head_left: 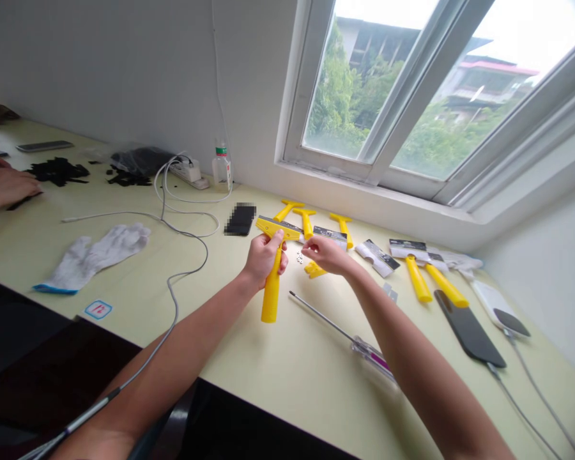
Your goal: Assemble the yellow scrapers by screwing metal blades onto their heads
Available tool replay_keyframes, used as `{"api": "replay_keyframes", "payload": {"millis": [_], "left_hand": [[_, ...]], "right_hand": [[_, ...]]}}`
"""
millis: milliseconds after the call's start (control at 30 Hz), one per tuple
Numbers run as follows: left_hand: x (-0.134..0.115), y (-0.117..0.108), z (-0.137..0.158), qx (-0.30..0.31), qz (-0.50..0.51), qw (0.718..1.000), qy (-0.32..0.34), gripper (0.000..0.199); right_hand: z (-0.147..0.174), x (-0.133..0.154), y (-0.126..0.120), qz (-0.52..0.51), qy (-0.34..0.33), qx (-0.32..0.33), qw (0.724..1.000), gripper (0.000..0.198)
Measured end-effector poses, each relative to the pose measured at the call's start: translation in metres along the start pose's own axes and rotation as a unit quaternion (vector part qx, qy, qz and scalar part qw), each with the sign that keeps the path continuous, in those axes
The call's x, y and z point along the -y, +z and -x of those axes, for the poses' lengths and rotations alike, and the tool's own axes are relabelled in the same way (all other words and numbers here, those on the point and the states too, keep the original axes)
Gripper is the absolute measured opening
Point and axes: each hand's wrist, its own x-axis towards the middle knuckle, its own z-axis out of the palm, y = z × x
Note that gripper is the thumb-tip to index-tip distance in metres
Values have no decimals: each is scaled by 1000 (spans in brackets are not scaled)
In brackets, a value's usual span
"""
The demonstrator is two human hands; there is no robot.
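Head view: the person's left hand [264,259] is gripping a yellow scraper [270,291], its fingers wrapped around the upper handle and its thumb lying near the wide head, while the handle is pointing back toward the person over the table [249,358]. The right hand [326,254] is hovering just beside the scraper's head, its fingertips drawn close together; whether they are pinching anything, I cannot tell. Small white pieces [299,257] are lying near those fingertips, and a short yellow part [315,270] is resting below the right hand. A screwdriver [352,340] is lying nearer the person, between the forearms. More yellow scrapers [307,225] are lying beyond the hands, toward the window [378,153]. At far left, another person's hand [9,185] is reaching beside black strips [60,171].
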Motion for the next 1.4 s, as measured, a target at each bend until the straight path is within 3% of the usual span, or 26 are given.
{"api": "replay_keyframes", "payload": {"millis": [133, 233, 433, 633, 700, 933, 1233, 1400], "left_hand": [[7, 8, 12, 64, -30, 997, -36, 34], [14, 15, 24, 121, -61, 990, -46, 35], [23, 22, 42, 214, -168, 959, -75, 40], [22, 24, 47, 236, -203, 947, -79, 40], [22, 24, 48, 243, -210, 944, -80, 40], [22, 23, 48, 258, -227, 935, -87, 43], [20, 23, 47, 262, -199, 937, -114, 44], [17, 24, 46, 272, -239, 923, -131, 45]], "right_hand": [[41, 2, -36, -134, -10, -73, 988, 29], [66, 14, -47, -158, -52, -118, 979, 22], [80, 39, -39, -110, -100, -122, 981, 8], [81, 42, -34, -120, -106, -154, 975, 0], [81, 41, -33, -141, -95, -159, 973, 11], [78, 38, -31, -268, -42, -63, 960, 33], [80, 26, -33, -342, -50, 25, 938, 44], [77, 12, -35, -360, -32, 54, 931, 47]]}}
